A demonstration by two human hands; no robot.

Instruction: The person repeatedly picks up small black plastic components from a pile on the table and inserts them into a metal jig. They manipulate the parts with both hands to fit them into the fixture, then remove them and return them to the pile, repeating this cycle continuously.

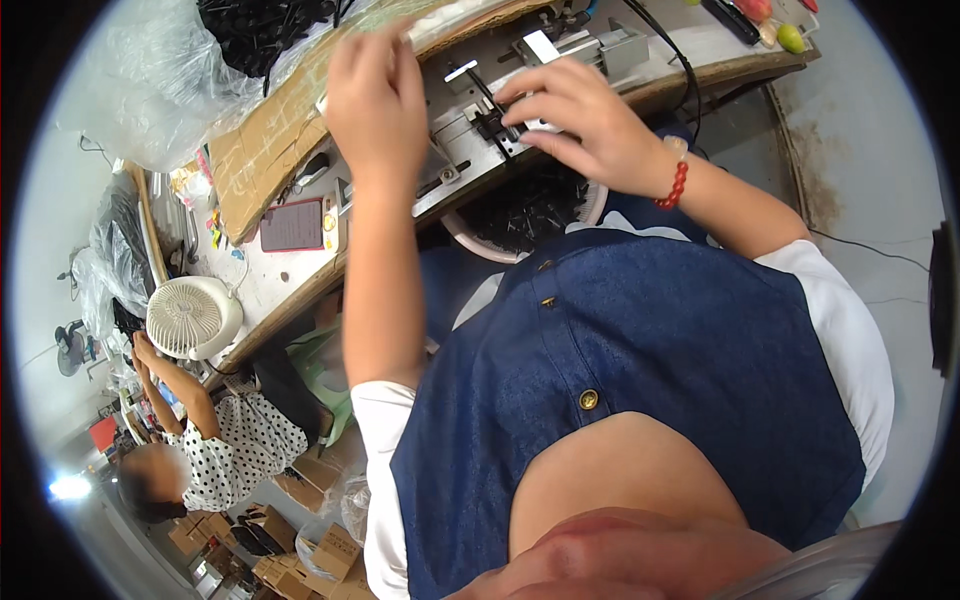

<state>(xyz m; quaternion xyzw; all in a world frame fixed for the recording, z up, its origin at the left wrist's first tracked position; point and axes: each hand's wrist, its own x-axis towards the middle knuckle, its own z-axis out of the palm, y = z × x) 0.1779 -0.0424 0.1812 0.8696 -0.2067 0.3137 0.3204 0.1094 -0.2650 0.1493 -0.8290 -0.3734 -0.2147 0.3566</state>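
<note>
Left hand [376, 100] near cardboard [268, 150] edge, right hand [585, 118] at fixture [487, 124], gap between; cannot tell either grip.

Head fisheye: we looked down, close above the buttoned navy garment [680, 330].
Workbench [262, 292]: we faced it, farther ahead.

It's a workshop in here; I see a metal machine [612, 52], a tub [472, 241] of black bits [520, 215], brown boxes [336, 552].
</note>
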